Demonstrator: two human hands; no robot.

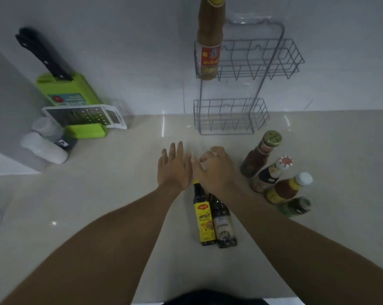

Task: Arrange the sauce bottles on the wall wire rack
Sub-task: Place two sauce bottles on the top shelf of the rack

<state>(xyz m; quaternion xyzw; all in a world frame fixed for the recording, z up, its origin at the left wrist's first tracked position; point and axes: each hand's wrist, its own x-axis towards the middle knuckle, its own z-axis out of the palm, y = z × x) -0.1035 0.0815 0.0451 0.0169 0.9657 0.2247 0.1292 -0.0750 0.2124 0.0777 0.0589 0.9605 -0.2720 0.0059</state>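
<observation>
A two-tier wire rack [272, 62] hangs on the white wall. One tall amber sauce bottle [210, 40] stands at the left end of its upper basket; the lower basket [230, 116] holds nothing. On the counter, a dark bottle with a yellow label [204, 221] and a dark bottle with a pale label [224, 227] stand side by side. My left hand [175, 167] hovers flat with fingers spread, just above them. My right hand [217, 167] hangs beside it, fingers loosely curled, holding nothing. Several more sauce bottles [272, 170] stand in a row to the right.
At the back left a green knife block [76, 102] with a black-handled knife [43, 56] leans on the wall, a white grater [84, 116] across it. Two white-capped containers [45, 144] stand in front. A beige counter [120, 194] runs to the wall.
</observation>
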